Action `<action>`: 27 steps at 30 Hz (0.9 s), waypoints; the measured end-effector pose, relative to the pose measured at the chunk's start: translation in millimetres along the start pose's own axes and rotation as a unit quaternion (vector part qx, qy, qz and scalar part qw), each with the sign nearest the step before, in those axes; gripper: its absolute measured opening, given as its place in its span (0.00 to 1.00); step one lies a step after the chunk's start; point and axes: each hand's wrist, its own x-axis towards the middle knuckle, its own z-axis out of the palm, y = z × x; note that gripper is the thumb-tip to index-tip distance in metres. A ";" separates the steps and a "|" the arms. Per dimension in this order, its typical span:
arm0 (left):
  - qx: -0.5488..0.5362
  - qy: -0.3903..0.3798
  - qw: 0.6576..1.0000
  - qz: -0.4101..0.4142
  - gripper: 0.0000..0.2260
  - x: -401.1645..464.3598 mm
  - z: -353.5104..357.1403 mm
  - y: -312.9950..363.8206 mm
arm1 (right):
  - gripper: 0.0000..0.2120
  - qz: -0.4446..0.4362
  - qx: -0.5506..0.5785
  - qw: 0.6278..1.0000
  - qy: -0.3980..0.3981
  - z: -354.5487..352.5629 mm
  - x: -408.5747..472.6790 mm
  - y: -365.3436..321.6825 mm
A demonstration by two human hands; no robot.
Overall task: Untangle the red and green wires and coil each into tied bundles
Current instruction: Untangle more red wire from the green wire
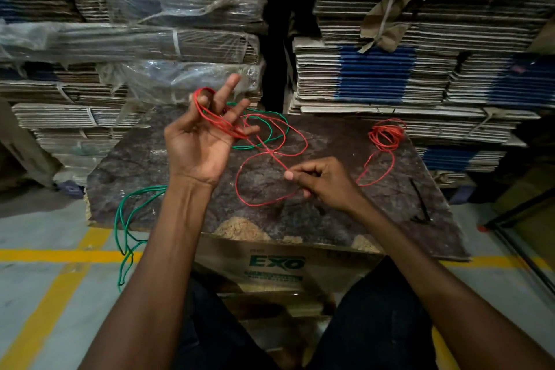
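Several thin red wire (271, 156) loops around left hand (201, 141).

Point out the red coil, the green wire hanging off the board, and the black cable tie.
red coil (386, 134), head view, on its bundled loops.
green wire (123, 228), head view, on the strands hanging over the board's left edge.
black cable tie (420, 201), head view, on its mid strap.
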 end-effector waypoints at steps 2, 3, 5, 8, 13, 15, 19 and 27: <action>0.009 0.037 0.999 0.011 0.04 5.5 0.0 -1.0 | 0.04 -0.013 -0.028 0.999 -0.014 0.3 -5.1 -4.6; 0.006 0.072 0.997 0.021 0.03 8.3 0.0 -1.9 | 0.06 -0.023 -0.054 0.998 -0.030 0.3 -7.8 -8.4; -0.014 0.145 0.987 0.060 0.03 15.5 -1.9 -4.2 | 0.12 -0.039 -0.108 0.990 -0.078 -0.1 -15.7 -16.8; 0.073 0.192 0.972 0.113 0.04 23.6 -6.7 -5.0 | 0.13 -0.043 -0.105 0.984 -0.135 -5.0 -29.2 -28.0; 0.494 0.111 0.857 0.101 0.11 17.1 -13.5 -15.5 | 0.04 -0.103 -0.046 0.989 -0.098 -26.8 -35.0 -44.3; 0.642 0.039 0.763 0.074 0.13 16.3 -20.0 -25.2 | 0.03 -0.129 -0.058 0.987 -0.073 -35.1 -32.2 -51.4; 0.754 -0.052 0.654 0.046 0.16 8.5 -16.6 -37.3 | 0.04 -0.184 -0.123 0.975 0.004 -53.6 -23.8 -63.0; 0.657 -0.097 0.746 -0.038 0.21 -19.6 4.2 -34.3 | 0.17 -0.240 -0.266 0.920 0.157 -83.6 3.0 -67.1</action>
